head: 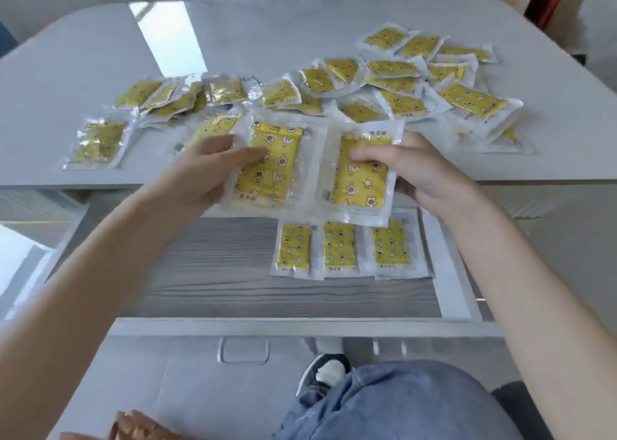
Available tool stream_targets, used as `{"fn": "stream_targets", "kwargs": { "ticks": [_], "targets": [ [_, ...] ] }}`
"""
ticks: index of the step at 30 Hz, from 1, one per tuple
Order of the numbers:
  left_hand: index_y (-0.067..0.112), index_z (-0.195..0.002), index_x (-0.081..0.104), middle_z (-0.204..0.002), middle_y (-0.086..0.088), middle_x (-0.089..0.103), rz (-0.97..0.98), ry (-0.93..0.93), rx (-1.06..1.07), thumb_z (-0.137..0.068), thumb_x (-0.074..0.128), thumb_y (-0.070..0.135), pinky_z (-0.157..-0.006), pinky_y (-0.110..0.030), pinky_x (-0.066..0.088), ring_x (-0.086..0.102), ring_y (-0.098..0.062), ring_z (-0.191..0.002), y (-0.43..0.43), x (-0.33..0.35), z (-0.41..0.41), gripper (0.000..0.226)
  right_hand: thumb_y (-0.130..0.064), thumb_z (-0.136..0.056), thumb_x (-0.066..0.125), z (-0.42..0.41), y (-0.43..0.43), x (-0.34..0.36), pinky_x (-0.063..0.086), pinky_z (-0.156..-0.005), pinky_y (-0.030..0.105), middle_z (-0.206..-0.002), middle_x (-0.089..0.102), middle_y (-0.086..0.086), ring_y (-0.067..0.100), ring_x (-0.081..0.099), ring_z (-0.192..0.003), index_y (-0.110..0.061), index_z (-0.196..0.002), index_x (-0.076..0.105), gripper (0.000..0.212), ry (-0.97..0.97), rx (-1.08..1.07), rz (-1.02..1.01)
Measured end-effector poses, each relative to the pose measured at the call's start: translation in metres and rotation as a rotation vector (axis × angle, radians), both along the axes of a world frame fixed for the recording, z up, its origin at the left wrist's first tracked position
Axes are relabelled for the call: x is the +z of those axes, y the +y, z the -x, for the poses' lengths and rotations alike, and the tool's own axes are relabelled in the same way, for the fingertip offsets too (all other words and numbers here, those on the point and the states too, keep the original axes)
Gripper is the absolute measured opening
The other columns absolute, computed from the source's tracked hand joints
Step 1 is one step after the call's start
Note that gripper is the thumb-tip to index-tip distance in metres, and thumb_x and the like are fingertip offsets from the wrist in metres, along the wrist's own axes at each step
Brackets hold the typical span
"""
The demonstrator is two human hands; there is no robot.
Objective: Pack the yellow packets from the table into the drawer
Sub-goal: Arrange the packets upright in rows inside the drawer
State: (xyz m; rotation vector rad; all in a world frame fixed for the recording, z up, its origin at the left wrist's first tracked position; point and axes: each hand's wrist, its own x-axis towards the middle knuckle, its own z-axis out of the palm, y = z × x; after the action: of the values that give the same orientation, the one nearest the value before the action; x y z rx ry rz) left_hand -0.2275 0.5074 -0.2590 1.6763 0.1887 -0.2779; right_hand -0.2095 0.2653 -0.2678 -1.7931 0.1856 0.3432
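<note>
Head view: your left hand (203, 169) grips one yellow packet (267, 172), your right hand (414, 169) a second packet (360, 186) — both above the drawer (233, 272). Three packets (340, 249) line its far-right corner.

So both arms are bare and come in from the bottom corners, the left forearm (100, 256) and the right forearm (521, 256) angling in toward each other. The left hand (207, 169) grips a clear plastic packet with a yellow patterned insert (270, 166) at its left edge, thumb lying across the front. The right hand (414, 169) mirrors it on a second packet of the same kind (362, 182), thumb on the front, fingers curled behind the right edge. The hands sit level, side by side, and their packets touch in the middle.
</note>
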Motion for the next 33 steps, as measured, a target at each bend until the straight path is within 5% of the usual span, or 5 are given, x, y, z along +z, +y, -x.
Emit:
{"fn": "stream_targets", "kwargs": {
  "ticks": [5, 8, 14, 25, 33],
  "targets": [
    [0.008, -0.106, 0.066, -0.097, -0.008, 0.075, 0.019, 0.113, -0.119, -0.080, 0.065, 0.018, -0.060, -0.026, 0.060, 0.073, -0.015, -0.074, 0.033, 0.000, 0.041, 0.028, -0.020, -0.078, 0.077, 0.032, 0.017, -0.001, 0.055, -0.087, 0.036, -0.098, 0.074, 0.009, 0.019, 0.070, -0.084, -0.005, -0.108, 0.063, 0.037, 0.075, 0.167, 0.062],
    [0.009, -0.105, 0.066, -0.097, -0.009, 0.075, -0.054, 0.205, -0.168, -0.062, 0.072, 0.025, -0.059, -0.028, 0.060, 0.073, -0.019, -0.076, 0.053, -0.015, 0.058, 0.046, -0.018, -0.078, 0.078, 0.040, 0.034, -0.013, 0.056, -0.079, 0.034, -0.102, 0.073, 0.009, 0.021, 0.071, -0.087, -0.005, -0.114, 0.058, 0.043, 0.142, 0.204, 0.075],
    [0.002, -0.107, 0.062, -0.091, -0.011, 0.074, -0.160, 0.333, -0.175, -0.088, 0.061, 0.014, -0.064, -0.031, 0.060, 0.072, -0.020, -0.070, 0.087, -0.054, 0.055, 0.022, 0.000, -0.085, 0.067, 0.041, 0.067, -0.049, 0.060, -0.062, 0.031, -0.104, 0.068, 0.016, 0.021, 0.069, -0.076, 0.004, -0.125, 0.052, 0.043, 0.265, 0.153, 0.077],
    [0.000, -0.094, 0.050, -0.093, -0.016, 0.063, -0.333, 0.408, -0.104, -0.090, 0.058, 0.002, -0.073, -0.039, 0.057, 0.064, -0.030, -0.082, 0.112, -0.108, 0.004, 0.009, 0.011, -0.088, 0.058, 0.016, 0.117, -0.088, 0.053, -0.085, 0.043, -0.090, 0.064, 0.018, 0.032, 0.065, -0.085, 0.010, -0.126, 0.050, 0.039, 0.349, 0.065, 0.115],
    [-0.002, -0.125, 0.047, -0.116, -0.020, 0.064, -0.359, 0.408, -0.073, -0.081, 0.072, 0.010, -0.089, -0.048, 0.053, 0.066, -0.034, -0.100, 0.128, -0.134, -0.021, 0.052, 0.008, -0.092, 0.054, 0.007, 0.149, -0.117, 0.052, -0.091, 0.043, -0.117, 0.063, 0.025, 0.036, 0.063, -0.111, 0.008, -0.127, 0.049, 0.036, 0.407, -0.018, 0.172]
  ]
}}
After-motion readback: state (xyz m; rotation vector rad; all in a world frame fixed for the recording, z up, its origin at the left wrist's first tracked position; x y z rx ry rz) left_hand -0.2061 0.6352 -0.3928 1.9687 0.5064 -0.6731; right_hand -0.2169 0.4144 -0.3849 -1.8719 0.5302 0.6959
